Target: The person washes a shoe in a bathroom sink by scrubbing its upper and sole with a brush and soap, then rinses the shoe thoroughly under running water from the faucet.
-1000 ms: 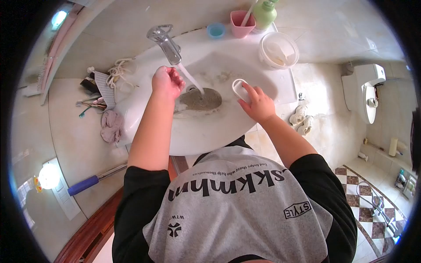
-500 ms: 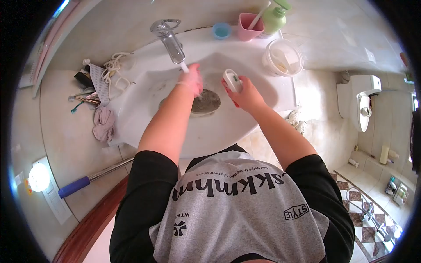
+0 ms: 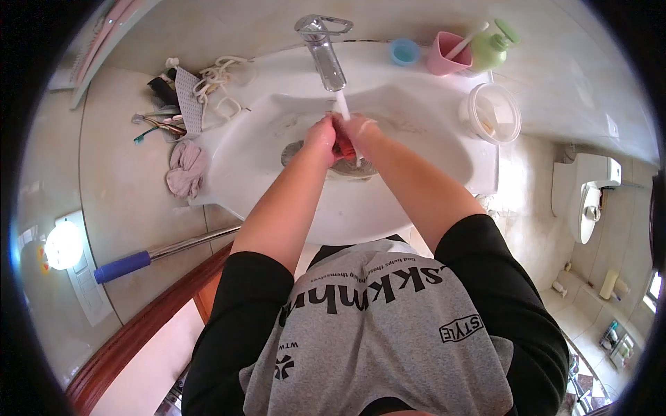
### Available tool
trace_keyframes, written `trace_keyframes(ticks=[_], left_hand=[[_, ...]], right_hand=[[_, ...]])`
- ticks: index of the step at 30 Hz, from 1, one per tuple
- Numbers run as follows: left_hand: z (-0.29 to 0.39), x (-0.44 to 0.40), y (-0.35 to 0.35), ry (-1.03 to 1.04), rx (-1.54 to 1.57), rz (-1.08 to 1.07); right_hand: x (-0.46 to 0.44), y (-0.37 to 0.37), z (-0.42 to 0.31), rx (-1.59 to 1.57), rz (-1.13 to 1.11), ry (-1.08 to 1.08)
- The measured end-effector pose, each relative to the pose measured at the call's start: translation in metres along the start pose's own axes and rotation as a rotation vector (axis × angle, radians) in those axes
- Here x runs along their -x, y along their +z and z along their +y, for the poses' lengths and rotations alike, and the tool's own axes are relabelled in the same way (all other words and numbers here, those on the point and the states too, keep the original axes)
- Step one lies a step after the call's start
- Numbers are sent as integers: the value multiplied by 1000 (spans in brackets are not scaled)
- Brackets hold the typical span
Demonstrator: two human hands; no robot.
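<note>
Under the running tap (image 3: 325,59), my two hands meet over the sink (image 3: 354,215). My left hand (image 3: 322,139) has its fingers curled in against a red object (image 3: 345,147). From the other side my right hand (image 3: 361,132) closes around it, with water pouring over its fingers. Only the red part shows between the palms; earlier it appeared as a white oval piece with a green mark and a red underside. Its exact kind is unclear, and most fingertips are hidden.
Along the sink's back edge stand a blue cup (image 3: 404,52), a pink cup (image 3: 447,54), a green pump bottle (image 3: 491,52) and a clear round tub (image 3: 494,114). At left are a pink cloth (image 3: 186,170), a white cord (image 3: 220,80) and a blue-handled pole (image 3: 123,267).
My right hand has moved left with the oval object, under the water stream. My hands, apart before, are now together. The camera view has shifted left.
</note>
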State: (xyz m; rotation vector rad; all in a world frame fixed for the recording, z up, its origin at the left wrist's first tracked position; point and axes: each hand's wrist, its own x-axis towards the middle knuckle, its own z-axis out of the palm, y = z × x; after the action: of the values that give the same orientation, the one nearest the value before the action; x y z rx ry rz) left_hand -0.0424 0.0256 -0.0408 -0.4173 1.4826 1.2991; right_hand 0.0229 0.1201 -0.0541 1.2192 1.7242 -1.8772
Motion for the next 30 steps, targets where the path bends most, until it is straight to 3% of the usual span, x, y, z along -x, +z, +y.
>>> trace_keyframes(ticks=[4, 7, 9, 10, 12, 13, 15, 18, 23, 25, 29, 30], left_hand=[[-1, 5, 5, 34, 14, -5], [-4, -1, 10, 94, 49, 3], [-2, 1, 16, 43, 12, -42], [-4, -5, 18, 38, 11, -51], [-10, -22, 25, 44, 33, -102], [-10, -26, 32, 39, 31, -110], [-10, -30, 48, 19, -16, 140], [-4, -17, 59, 61, 96, 127], [3, -22, 34, 104, 208, 12], [3, -28, 22, 136, 279, -94], [3, -28, 17, 130, 332, -95], [5, -16, 22, 23, 312, -149]], right_hand=[[11, -4, -14, 368, 160, -15], [-24, -11, 19, 556, 120, -280], [-21, -19, 36, 14, 74, -198], [-6, -22, 34, 16, 83, -193], [46, -31, 10, -280, 35, -136], [64, -35, 1, -280, 44, -132], [86, -42, -10, -266, 139, -37], [50, -41, 16, -408, 92, -133], [66, -23, 2, -503, -18, -102], [62, -18, 8, -401, 35, -222], [53, -18, 13, -406, 20, -256], [49, -20, 17, -288, 76, -262]])
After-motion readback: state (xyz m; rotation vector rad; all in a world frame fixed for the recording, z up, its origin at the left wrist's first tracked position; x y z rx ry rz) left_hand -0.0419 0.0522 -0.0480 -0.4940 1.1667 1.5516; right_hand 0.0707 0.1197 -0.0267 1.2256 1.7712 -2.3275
